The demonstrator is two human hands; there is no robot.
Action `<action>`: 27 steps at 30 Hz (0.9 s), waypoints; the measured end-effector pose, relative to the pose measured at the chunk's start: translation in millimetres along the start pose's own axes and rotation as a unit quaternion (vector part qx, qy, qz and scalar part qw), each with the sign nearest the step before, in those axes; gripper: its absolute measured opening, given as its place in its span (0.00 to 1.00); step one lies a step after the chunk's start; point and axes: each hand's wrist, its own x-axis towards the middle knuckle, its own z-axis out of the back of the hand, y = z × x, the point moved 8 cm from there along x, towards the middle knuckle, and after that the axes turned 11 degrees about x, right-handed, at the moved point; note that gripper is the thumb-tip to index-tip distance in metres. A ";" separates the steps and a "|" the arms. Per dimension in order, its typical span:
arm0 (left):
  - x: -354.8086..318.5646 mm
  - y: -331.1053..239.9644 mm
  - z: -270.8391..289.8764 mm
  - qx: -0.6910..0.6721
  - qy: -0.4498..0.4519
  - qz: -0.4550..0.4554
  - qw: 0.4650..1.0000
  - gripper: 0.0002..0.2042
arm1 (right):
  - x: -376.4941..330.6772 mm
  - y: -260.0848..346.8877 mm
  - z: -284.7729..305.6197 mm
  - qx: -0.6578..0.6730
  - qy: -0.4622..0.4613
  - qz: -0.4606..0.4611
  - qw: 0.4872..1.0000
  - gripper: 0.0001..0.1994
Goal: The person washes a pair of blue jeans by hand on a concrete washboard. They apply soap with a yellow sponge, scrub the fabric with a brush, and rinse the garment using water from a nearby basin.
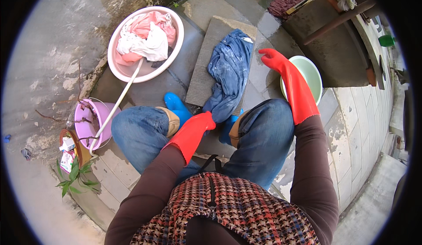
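Note:
A wet blue denim garment (pixel 231 64) with whitish smears lies lengthwise on a ridged stone slab (pixel 203 69) in front of me. My left hand (pixel 198 126), in a long red rubber glove, is closed on the garment's near end, between my knees. My right hand (pixel 273 60), gloved the same way, is off to the right of the slab, apart from the garment. One of its fingers points left, and I see nothing in it. Under that forearm stands a pale green basin (pixel 313 75), partly hidden by the red sleeve.
A white-rimmed basin (pixel 115 64) with pink and white clothes (pixel 147 38) stands far left. A pale pole (pixel 115 106) slants from it past a purple bucket (pixel 81 119) and a plant pot (pixel 81 150). At far right are a concrete block (pixel 334 47) and a dark red mop head (pixel 285 2).

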 end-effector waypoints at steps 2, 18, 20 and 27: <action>32.0 31.6 -14.8 0.012 -0.014 0.026 0.999 0.26 | 12.4 -21.0 12.6 0.059 -0.087 0.010 0.994 0.36; 113.3 4.7 202.5 -0.093 -0.551 -0.035 0.829 0.22 | 173.4 -4.7 -80.9 -0.046 -0.264 0.030 0.963 0.38; 134.5 1.8 237.0 -0.116 -0.575 -0.034 0.809 0.24 | 116.1 34.3 -124.9 -0.104 -0.202 0.289 0.930 0.29; 214.4 39.7 184.1 0.028 -0.388 0.160 0.907 0.23 | 91.3 19.0 -121.6 -0.151 -0.335 0.332 0.869 0.19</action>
